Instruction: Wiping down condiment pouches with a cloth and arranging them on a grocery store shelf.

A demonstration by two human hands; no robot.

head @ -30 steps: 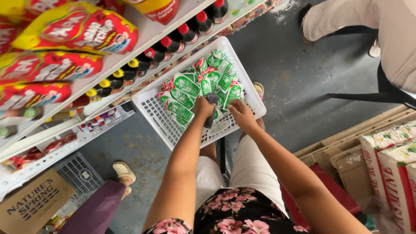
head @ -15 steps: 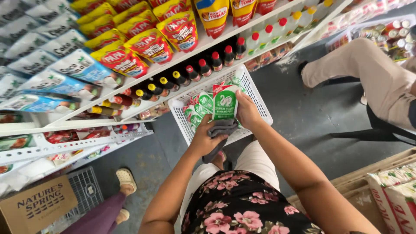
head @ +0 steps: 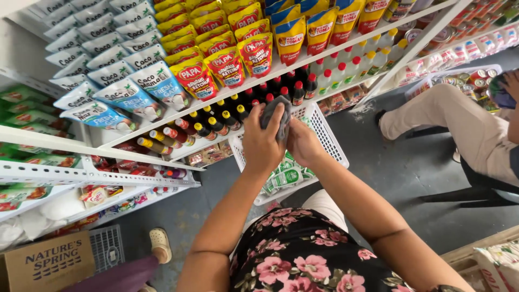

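Both hands up over white basket (head: pixel 324 130): left hand (head: pixel 263 141) fingers clamp grey cloth (head: pixel 277 118), right hand (head: pixel 304 145) fingers pinch cloth edge. Keep cloth bunched, w/ firm grip.

left hand (head: pixel 263 141), right hand (head: pixel 303 144), raised, fingers (head: pixel 254 116) curled

Above the hands, yellow sauce pouches (head: pixel 227 65) fill a shelf (head: pixel 303 58); dark bottles (head: pixel 216 121) stand just left. A seated person's trouser leg (head: pixel 454 127) lies right, a cardboard box (head: pixel 46 265) far lower left.
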